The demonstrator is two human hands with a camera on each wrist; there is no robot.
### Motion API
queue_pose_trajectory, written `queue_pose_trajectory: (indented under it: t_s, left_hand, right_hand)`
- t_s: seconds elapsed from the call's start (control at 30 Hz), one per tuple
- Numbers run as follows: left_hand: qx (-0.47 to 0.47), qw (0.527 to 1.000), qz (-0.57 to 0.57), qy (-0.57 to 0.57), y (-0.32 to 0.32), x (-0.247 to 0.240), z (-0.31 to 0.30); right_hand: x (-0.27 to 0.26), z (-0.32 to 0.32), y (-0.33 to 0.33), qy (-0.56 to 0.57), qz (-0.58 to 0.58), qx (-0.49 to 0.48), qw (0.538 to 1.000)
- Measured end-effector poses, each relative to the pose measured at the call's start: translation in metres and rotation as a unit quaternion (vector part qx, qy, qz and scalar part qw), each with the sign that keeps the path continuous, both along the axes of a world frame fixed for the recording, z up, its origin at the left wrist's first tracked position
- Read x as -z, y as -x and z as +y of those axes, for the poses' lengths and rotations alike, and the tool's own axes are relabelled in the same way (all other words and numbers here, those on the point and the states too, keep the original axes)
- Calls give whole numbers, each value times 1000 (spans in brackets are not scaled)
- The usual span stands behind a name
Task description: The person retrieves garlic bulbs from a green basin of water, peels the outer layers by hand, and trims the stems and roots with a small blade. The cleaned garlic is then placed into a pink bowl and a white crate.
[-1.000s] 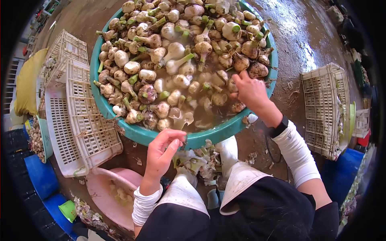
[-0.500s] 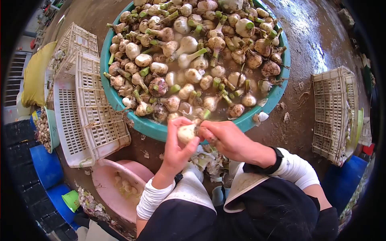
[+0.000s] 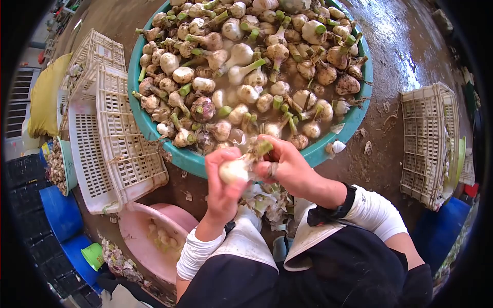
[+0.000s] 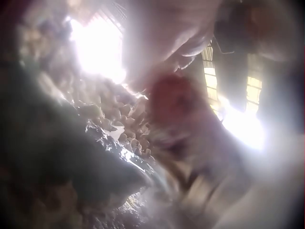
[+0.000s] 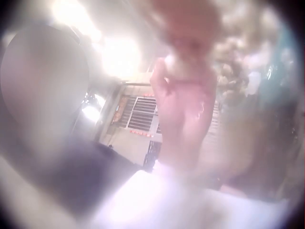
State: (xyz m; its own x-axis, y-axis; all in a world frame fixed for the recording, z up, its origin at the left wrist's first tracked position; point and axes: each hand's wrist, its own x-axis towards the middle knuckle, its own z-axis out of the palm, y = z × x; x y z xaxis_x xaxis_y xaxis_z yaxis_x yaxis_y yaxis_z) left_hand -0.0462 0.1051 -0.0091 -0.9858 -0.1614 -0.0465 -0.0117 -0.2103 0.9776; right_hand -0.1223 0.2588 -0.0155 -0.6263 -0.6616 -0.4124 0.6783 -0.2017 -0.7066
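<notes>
The left hand [image 3: 222, 192] grips a white garlic bulb [image 3: 233, 172] in front of the near rim of a teal tub [image 3: 192, 165]. From the right, the right hand [image 3: 295, 172] pinches the stem end of that bulb, where a green cut stem [image 3: 263, 148] and loose skin stick out. The tub holds many garlic bulbs with stems in muddy water. Both wrist views are hazy; the right wrist view shows the left hand [image 5: 186, 109] upright around something pale, and small details there cannot be made out.
White plastic crates [image 3: 123, 138] stand left of the tub, another crate [image 3: 429, 143] at the right. A pink basin [image 3: 149, 236] with some bulbs in water sits at lower left. Peeled skins [image 3: 269, 203] lie between the legs. Blue containers [image 3: 60, 213] are further left.
The right hand came from the tub's right side to the left hand, which moved from empty to gripping a bulb. Since then the right fingers have shifted slightly at the stem.
</notes>
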Motion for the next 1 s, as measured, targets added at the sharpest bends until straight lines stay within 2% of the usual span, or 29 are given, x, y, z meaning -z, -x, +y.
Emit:
queue_pose_trajectory:
  t_s: [0.03, 0.07, 0.1, 0.13, 0.2, 0.23, 0.27, 0.3, 0.33, 0.37, 0.4, 0.47, 0.53, 0.6, 0.67, 0.7, 0.8, 0.83, 0.9, 0.93, 1.0]
  left_hand:
    - [-25, 953, -115, -279, -3, -3, 1]
    - [-27, 953, -117, -280, -3, 1, -2]
    - [1, 932, -169, -320, -1, 7, -7]
    - [29, 907, -220, -359, 0, 9, -12]
    - [36, 895, -226, -382, 1, 5, -10]
    - [10, 939, -208, -273, 2, 0, -1]
    - [-16, 969, -187, -161, 2, -2, 4]
    - [-13, 972, -137, -191, 3, 1, 2]
    - [-13, 972, -139, -190, 1, 1, -2]
    - [21, 971, -160, -174, -1, 1, -6]
    - [53, 970, -179, -159, -3, 2, -11]
    - [58, 973, -172, -140, -6, 7, -14]
    - [98, 962, -199, -156, -7, 7, -15]
    - [98, 964, -195, -151, -9, 11, -14]
    - [83, 970, -179, -140, -9, 16, -11]
    - [81, 975, -192, -76, -8, 15, -12]
    - [98, 970, -216, -55, -11, 10, -10]
    - [94, 966, -212, -117, -9, 6, -5]
    - [89, 959, -231, -138, -7, 1, 1]
    - [84, 952, -250, -158, -7, 0, 2]
    - [100, 942, -284, -149, -7, 4, -5]
  right_hand:
    - [0, 3, -2, -76, 231, -13, 970]
    - [-1, 5, -3, -147, 450, -27, 881]
    - [-6, 4, -6, -149, 497, -34, 854]
    - [-6, 2, -3, -149, 497, -36, 854]
    - [-5, 1, 4, -116, 512, -12, 851]
    - [-6, 2, 5, -117, 511, -11, 851]
    - [-7, 5, 6, -102, 500, -61, 858]
    - [-8, 9, 8, -87, 488, -111, 861]
    - [-8, 13, 8, -71, 473, -160, 863]
    - [-6, 16, 8, -112, 475, -77, 870]
    - [4, 24, 22, -180, 550, 31, 815]
    - [1, 46, 53, -285, 416, 63, 861]
    - [-20, 40, 43, -268, 418, -165, 852]
    - [-11, 27, 17, -267, 506, -153, 806]
    - [-6, 14, 5, -262, 532, -105, 799]
    - [-5, 13, 5, -243, 533, -100, 805]
    - [0, 16, 10, -204, 527, -135, 814]
    - [-3, 17, 8, -205, 526, -134, 814]
    - [-13, 17, 1, -311, 578, -198, 728]
    - [-13, 16, -1, -312, 578, -198, 727]
    - [-14, 15, -4, -340, 640, -185, 664]
